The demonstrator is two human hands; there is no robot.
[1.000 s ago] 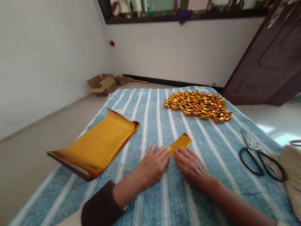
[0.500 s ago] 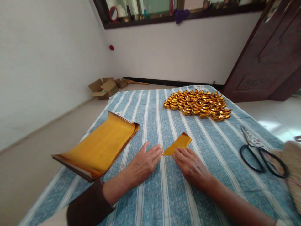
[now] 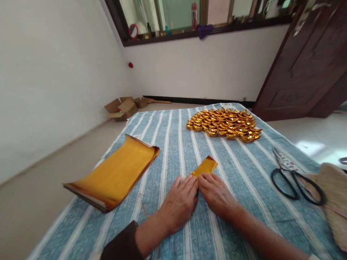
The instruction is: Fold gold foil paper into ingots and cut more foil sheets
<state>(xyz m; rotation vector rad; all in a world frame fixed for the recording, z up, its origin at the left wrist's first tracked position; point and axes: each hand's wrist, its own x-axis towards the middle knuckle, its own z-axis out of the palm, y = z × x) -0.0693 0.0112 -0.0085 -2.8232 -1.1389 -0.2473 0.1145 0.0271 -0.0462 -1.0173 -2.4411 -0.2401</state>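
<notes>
A small folded strip of gold foil paper (image 3: 206, 166) lies on the striped cloth (image 3: 173, 144), slanting up to the right. My left hand (image 3: 180, 200) presses its fingers, held together, onto the strip's near left end. Close beside it, my right hand (image 3: 218, 196) has curled fingers gripping the lower edge of the same strip. The fingertips of both hands nearly meet and hide the near end of the paper. To the left rests a stack of larger gold foil sheets (image 3: 116, 171) with curled edges. Several folded gold paper ingots (image 3: 225, 122) stand in packed rows at the far right.
Black-handled scissors (image 3: 284, 184) lie at the right, beside a beige fuzzy item (image 3: 329, 195). Open cardboard boxes (image 3: 123, 110) sit on the floor beyond the far left corner. A dark red door (image 3: 300, 68) stands at the right, and a window ledge (image 3: 173, 39) runs along the far wall.
My left hand has moved right, from just beside the strip onto its near end. My right hand stays on the paper. The view has tilted slightly upward.
</notes>
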